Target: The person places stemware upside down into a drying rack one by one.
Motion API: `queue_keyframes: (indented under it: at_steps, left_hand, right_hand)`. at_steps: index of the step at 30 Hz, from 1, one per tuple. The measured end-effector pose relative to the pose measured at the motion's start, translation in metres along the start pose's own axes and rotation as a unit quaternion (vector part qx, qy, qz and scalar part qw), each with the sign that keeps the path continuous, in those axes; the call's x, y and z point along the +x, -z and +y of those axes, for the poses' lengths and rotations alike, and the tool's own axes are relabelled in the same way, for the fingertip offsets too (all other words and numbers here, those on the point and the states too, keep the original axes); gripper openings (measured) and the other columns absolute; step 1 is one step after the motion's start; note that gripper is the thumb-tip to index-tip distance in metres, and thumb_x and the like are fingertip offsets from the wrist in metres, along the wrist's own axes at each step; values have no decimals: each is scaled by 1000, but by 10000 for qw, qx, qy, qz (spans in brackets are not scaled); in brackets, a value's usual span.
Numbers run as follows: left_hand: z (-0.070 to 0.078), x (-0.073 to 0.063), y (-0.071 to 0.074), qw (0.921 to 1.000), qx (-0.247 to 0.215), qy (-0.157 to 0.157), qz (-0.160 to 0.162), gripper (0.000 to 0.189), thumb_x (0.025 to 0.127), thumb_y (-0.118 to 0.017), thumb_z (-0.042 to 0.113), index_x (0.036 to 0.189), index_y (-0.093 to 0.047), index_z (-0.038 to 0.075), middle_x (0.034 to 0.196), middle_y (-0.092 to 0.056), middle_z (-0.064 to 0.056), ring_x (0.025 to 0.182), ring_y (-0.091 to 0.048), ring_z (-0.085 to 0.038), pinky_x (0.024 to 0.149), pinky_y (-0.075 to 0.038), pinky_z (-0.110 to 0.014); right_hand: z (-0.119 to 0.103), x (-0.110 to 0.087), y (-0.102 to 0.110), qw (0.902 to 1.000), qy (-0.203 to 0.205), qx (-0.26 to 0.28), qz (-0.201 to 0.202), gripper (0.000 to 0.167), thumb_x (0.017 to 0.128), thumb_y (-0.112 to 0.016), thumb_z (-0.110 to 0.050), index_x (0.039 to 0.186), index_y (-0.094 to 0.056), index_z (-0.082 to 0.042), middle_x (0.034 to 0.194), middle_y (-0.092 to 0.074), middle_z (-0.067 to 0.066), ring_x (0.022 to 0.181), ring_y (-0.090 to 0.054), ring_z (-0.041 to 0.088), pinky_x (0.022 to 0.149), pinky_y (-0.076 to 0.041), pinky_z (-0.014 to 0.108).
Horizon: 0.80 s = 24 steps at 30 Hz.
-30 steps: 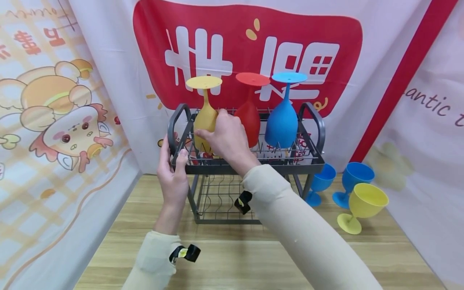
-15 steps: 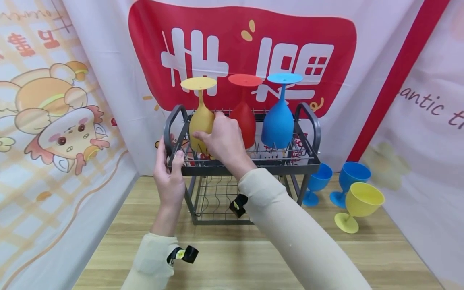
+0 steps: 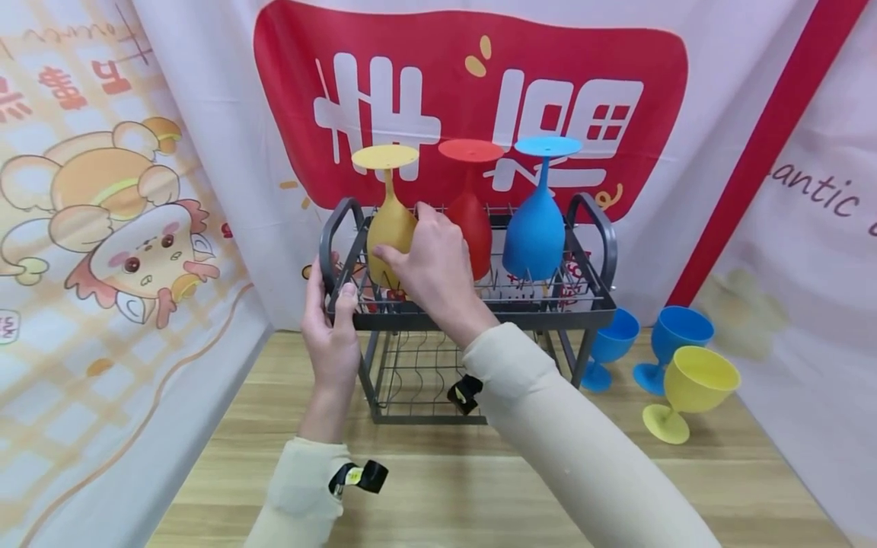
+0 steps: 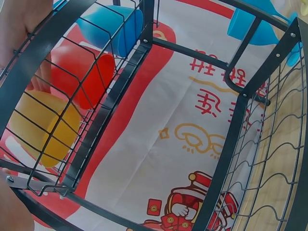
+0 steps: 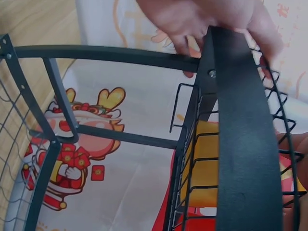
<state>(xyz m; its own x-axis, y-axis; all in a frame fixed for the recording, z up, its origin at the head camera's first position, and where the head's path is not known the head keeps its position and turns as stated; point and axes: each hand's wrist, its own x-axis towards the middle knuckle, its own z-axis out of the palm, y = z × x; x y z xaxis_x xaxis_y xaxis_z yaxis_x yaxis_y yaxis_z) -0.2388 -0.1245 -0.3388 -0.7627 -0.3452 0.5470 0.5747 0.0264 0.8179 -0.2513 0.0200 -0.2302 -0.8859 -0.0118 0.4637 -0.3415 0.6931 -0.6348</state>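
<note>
A two-tier dark metal rack [image 3: 479,317] stands on the wooden table. My left hand [image 3: 333,346] grips its upper left corner, thumb on the front rail and fingers round the side. On the top tier, three goblets stand upside down in a row: yellow [image 3: 387,224], red [image 3: 473,228] and blue [image 3: 536,240]. My right hand [image 3: 438,262] holds the yellow goblet's bowl, thumb on its front and fingers reaching between it and the red goblet. In the left wrist view, the yellow goblet [image 4: 43,125] shows through the wires; in the right wrist view, only part of the yellow goblet [image 5: 204,163] shows.
On the table at the rack's right stand two upright blue goblets [image 3: 614,335] and an upright yellow goblet [image 3: 699,378]. The wire lower tier [image 3: 418,373] is below. A printed cloth backdrop [image 3: 226,99] hangs close behind and at both sides.
The red goblet's foot has shifted slightly left towards the yellow one. My right hand has moved slightly at the yellow goblet; my left hand keeps its grip on the rack.
</note>
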Motion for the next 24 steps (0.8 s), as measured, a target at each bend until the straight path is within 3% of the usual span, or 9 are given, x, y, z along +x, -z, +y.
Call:
queue_keyframes:
  at_steps: [7,12,18,23,24]
  left_hand:
    - [0,0,1,10000,17,28,-7,56,108,-55,19,161,-44,33,159,-55,12,144,-56,-25,119,-49,-35]
    - [1,1,1,10000,13,53,-21,56,108,-55,20,161,-43,33,159,-55,13,143,-57,-24,120,-49,-40]
    - [1,1,1,10000,45,46,-24,56,108,-55,19,161,-43,33,159,-55,14,144,-57,-24,119,-49,-38]
    - [-1,1,1,10000,16,-1,-26,57,107,-55,18,161,-43,32,159,-55,14,145,-56,-26,120,-48,-39]
    - [-1,1,2,10000,19,19,-10,57,107,-55,18,161,-43,32,159,-55,14,145,-56,-26,120,-47,-39]
  right_hand:
    - [2,-19,15,9976,547,374,186,79,88,-87,-40,153,-54,-9,146,-66,8,128,-67,25,95,-65,38]
    - [13,-38,31,9955,887,303,143,81,88,-86,-42,155,-52,-12,154,-61,6,137,-61,26,104,-61,42]
    - [41,-63,57,9917,1242,230,226,79,88,-88,-39,154,-54,-12,154,-60,7,139,-58,26,104,-61,48]
    - [77,-82,85,9835,1615,80,815,70,86,-90,-29,147,-60,-10,148,-64,9,134,-63,29,102,-61,55]
    - [85,-86,92,9818,1644,17,952,68,86,-90,-28,145,-62,-11,147,-65,9,132,-64,28,103,-62,47]
